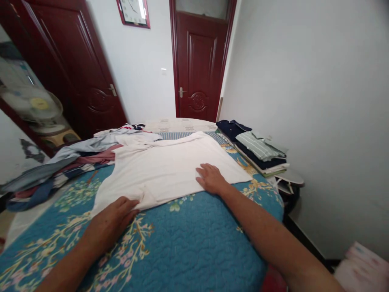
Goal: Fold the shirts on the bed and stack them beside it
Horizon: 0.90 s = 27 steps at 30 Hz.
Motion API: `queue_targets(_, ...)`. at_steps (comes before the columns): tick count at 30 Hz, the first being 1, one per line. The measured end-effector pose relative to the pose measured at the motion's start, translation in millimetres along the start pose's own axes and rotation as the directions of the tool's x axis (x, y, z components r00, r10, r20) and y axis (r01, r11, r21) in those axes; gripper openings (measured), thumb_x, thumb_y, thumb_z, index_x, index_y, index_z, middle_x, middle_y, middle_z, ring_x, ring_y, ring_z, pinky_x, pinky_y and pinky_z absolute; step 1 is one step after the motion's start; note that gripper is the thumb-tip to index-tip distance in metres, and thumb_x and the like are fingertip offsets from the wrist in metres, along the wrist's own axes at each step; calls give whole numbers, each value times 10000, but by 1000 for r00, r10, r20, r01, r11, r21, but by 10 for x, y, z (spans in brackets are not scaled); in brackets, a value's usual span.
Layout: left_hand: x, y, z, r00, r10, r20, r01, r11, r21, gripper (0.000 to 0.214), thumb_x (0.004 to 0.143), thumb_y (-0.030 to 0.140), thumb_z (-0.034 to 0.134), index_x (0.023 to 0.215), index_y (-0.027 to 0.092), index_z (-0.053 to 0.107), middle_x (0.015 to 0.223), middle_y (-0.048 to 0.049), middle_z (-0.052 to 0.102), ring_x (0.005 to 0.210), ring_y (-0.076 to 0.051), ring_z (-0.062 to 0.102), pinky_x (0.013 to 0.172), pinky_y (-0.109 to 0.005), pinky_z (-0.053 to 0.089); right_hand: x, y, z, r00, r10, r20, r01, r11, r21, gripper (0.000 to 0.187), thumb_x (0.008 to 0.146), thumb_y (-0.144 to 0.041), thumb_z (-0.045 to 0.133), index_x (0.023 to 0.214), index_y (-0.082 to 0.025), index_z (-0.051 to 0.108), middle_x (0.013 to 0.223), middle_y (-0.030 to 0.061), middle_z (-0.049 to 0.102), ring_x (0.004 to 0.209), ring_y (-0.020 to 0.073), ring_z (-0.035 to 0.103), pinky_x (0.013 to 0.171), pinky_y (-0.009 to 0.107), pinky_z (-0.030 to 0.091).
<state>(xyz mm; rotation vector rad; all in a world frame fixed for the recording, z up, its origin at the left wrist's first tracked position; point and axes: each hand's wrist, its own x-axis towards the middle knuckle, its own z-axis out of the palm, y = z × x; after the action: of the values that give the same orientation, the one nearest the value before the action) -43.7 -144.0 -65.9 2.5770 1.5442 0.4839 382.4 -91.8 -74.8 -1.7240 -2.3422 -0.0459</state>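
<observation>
A white shirt (164,166) is spread out across the blue flowered quilt (194,243), with some creases along its far edge. My left hand (111,219) is closed on the shirt's near edge, where the cloth bunches up into a small fold. Further right, my right hand (211,178) lies on top of the shirt near its lower edge, fingers spread and palm down. Part of the left fingertips is hidden by the hand and the cloth.
Unfolded clothes (88,150) lie heaped at the left. Folded clothes are stacked at the right edge, a striped shirt (259,146) on top. Beyond the bed are a red door (199,61) and a fan (39,105); a pink-white box (364,267) is low at right.
</observation>
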Motion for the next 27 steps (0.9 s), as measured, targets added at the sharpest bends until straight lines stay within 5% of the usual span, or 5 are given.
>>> queue_targets(9,-99,-54,-68,999,28,45,-22,991,-130,306,1022,517,506,1093,311,721,1084,-57,739,993,-250,714,878,-328,558,-443,344,-47,996,-49,68,42,994,99,581,1092,-509,473,1627,-286,501,1734,112,388,1611,355,320,1293,635,237)
queue_targets(14,-183,-98,-57,1000,14,21,-12,992,-125,286,976,524,549,1094,329,722,1133,-80,758,1044,-294,711,909,-382,574,-859,930,-122,998,56,-31,-54,996,75,567,1058,-497,545,1584,-285,561,1686,118,467,1580,341,391,1288,622,287)
queue_targets(19,-252,-213,-10,998,16,-63,-11,997,72,428,865,427,572,1267,393,714,1221,-90,760,1126,-359,701,1024,-539,563,-1135,1410,-110,977,96,-193,-74,991,115,475,982,-333,569,1409,-187,715,1518,159,638,1439,302,567,1259,541,392)
queue_targets(27,-200,-386,30,995,-15,-98,25,995,98,323,830,462,502,1028,437,755,1076,-60,794,1020,-350,731,950,-580,598,-1152,1556,-159,939,199,-279,-198,980,31,407,897,-110,483,1186,-143,768,1294,164,748,1270,274,656,1174,474,474)
